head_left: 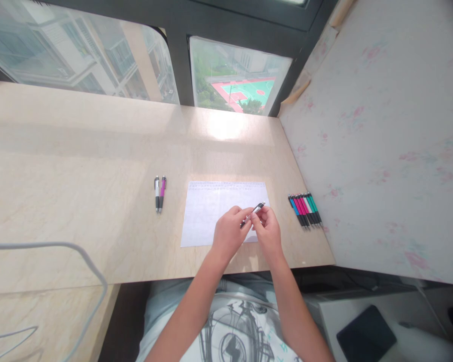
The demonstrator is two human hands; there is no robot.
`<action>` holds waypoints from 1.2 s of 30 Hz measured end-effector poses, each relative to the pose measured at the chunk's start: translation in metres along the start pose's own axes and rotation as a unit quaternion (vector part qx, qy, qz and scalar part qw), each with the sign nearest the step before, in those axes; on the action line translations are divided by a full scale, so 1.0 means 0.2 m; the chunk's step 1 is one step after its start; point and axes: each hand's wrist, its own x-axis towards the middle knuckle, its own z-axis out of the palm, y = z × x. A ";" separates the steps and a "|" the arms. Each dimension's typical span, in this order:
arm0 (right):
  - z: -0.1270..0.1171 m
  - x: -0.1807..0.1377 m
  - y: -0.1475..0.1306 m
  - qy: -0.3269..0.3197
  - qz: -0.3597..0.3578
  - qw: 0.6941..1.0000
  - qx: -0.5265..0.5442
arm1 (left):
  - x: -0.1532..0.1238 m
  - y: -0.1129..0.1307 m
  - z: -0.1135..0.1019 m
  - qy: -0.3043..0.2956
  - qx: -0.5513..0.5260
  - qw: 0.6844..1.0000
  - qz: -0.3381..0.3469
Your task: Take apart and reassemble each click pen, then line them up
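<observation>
Both my hands hold one pen (257,208) with a black and silver barrel over the lower right part of a white sheet of paper (207,211). My left hand (229,232) is closed around the pen's lower end. My right hand (268,230) pinches the pen near its middle, and the upper tip sticks out above my fingers. The paper lies flat on the beige desk (79,166) and has faint writing along its top edge.
Two pens (159,193), one white and one pink, lie side by side left of the paper. A row of several coloured pens (305,210) lies at the desk's right edge by the wall. A grey cable (79,251) loops at the left. Windows run along the back.
</observation>
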 end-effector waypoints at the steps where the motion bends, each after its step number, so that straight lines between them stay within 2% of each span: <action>1: 0.00 0.00 0.00 0.009 0.002 1.000 0.021 | 0.00 0.01 0.00 0.001 -0.017 1.000 0.001; 4: -0.01 0.00 -0.01 0.025 -0.003 0.997 0.069 | 0.01 0.00 -0.03 0.002 -0.082 0.997 0.000; 6: -0.03 0.00 -0.03 0.045 -0.013 0.995 0.089 | 0.02 -0.03 -0.08 0.014 -0.089 0.996 -0.001; 11: -0.12 0.02 -0.05 0.081 -0.029 0.986 0.141 | 0.06 -0.18 -0.25 0.089 0.050 0.995 -0.011; 15: -0.15 0.04 -0.05 0.127 -0.059 0.979 0.151 | 0.04 -0.28 -0.32 0.100 0.143 0.985 -0.002; 21: -0.17 0.06 -0.07 0.120 -0.061 0.975 0.176 | 0.00 -0.33 -0.29 0.068 0.255 0.963 0.048; 26: -0.17 0.06 -0.06 0.114 -0.036 0.975 0.189 | -0.03 -0.34 -0.25 0.034 0.317 0.947 0.050; 36: -0.16 0.07 -0.06 0.118 -0.050 0.972 0.196 | -0.03 -0.33 -0.25 0.032 0.334 0.941 0.049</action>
